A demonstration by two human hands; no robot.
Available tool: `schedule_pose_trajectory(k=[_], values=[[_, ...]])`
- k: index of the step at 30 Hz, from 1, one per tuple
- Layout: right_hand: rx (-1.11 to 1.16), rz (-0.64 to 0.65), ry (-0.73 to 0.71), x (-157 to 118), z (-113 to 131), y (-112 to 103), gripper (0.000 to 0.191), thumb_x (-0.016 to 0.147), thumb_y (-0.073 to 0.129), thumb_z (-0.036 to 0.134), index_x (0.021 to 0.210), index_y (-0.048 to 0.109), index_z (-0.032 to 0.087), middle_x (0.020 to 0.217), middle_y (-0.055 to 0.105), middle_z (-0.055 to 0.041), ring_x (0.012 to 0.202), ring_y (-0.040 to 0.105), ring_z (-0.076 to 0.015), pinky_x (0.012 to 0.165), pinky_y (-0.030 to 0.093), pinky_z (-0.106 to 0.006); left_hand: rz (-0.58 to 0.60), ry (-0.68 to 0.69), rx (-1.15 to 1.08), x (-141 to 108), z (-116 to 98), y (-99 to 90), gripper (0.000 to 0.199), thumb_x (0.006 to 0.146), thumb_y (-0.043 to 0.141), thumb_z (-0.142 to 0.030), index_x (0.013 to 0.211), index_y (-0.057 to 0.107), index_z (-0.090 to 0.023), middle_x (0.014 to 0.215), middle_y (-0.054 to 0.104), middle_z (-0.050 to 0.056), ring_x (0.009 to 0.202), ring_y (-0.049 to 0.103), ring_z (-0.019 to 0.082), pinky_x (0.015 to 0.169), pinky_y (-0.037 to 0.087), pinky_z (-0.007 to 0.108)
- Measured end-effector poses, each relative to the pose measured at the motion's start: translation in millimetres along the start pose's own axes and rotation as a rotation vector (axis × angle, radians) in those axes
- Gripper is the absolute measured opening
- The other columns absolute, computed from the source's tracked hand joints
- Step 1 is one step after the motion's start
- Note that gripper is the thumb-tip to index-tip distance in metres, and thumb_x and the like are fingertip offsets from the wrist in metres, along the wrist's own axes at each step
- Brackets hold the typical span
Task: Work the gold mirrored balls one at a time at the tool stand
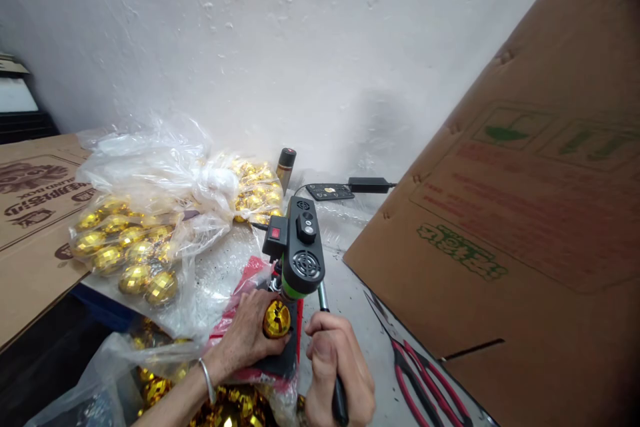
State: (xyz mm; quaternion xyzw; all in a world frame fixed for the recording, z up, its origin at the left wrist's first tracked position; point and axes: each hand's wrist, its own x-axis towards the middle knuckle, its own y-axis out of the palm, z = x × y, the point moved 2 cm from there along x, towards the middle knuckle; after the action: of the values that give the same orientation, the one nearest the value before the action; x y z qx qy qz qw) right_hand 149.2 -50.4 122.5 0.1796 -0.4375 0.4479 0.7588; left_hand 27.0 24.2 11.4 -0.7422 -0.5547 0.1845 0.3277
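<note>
Between the thumb and fingers of my left hand (250,327) is a shiny gold faceted ball (277,319), held just in front of a small bench drill press (305,247). The machine has a black top with round vents, a red switch and a green band. My right hand (340,367) is wrapped round the black-ended lever handle (341,400) at the machine's right side. Under the ball lies the machine's dark base (283,357), partly covered by red and clear plastic. The drill's tip is hidden behind the ball and my fingers.
Clear bags of gold balls (133,247) sit at the left, with more gold balls (240,403) below my left arm. Red-handled scissors (425,373) lie at the right beside a large cardboard box (525,213). Behind the machine are a power adapter (369,185) and a spray can (286,168).
</note>
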Motion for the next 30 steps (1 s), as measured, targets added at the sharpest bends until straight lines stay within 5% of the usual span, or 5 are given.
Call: schedule_pose_trajectory(k=[4, 14, 22, 30], values=[[0.004, -0.112, 0.139, -5.9, 7.0, 7.9, 0.034, 0.110, 0.046, 0.016, 0.077, 0.054, 0.022, 0.079, 0.061, 0.0017, 0.067, 0.057, -0.0100, 0.065, 0.042, -0.025, -0.001, 0.007, -0.031, -1.2, 1.7, 1.6, 0.045, 0.075, 0.085, -0.038, 0.115, 0.067, -0.027, 0.113, 0.073, 0.006, 0.105, 0.064, 0.035, 0.104, 0.047, 0.057], [-0.067, -0.196, 0.208, -15.8, 7.2, 13.6, 0.038, 0.110, 0.048, 0.024, 0.072, 0.052, 0.022, 0.077, 0.060, 0.0024, 0.066, 0.052, -0.0112, 0.066, 0.039, -0.028, 0.030, -0.030, -0.068, -2.7, -1.4, 0.2, 0.044, 0.075, 0.083, -0.036, 0.116, 0.068, -0.027, 0.115, 0.072, 0.007, 0.108, 0.063, 0.036, 0.104, 0.046, 0.055], [-0.068, -0.236, 0.168, -21.2, -1.8, 17.6, 0.039, 0.109, 0.047, 0.024, 0.071, 0.050, 0.021, 0.076, 0.058, 0.0027, 0.067, 0.054, -0.0115, 0.070, 0.043, -0.029, 0.046, -0.072, -0.048, -1.8, -4.6, 0.4, 0.044, 0.071, 0.081, -0.035, 0.113, 0.069, -0.026, 0.116, 0.073, 0.009, 0.108, 0.064, 0.039, 0.101, 0.049, 0.055], [-0.053, -0.246, 0.158, -23.5, -7.6, 17.0, 0.041, 0.109, 0.048, 0.027, 0.069, 0.049, 0.021, 0.075, 0.056, 0.0047, 0.066, 0.053, -0.0097, 0.072, 0.042, -0.028, 0.025, -0.044, -0.081, -0.5, -2.2, 2.1, 0.048, 0.068, 0.079, -0.038, 0.116, 0.072, -0.038, 0.116, 0.074, 0.007, 0.109, 0.066, 0.044, 0.100, 0.052, 0.063]])
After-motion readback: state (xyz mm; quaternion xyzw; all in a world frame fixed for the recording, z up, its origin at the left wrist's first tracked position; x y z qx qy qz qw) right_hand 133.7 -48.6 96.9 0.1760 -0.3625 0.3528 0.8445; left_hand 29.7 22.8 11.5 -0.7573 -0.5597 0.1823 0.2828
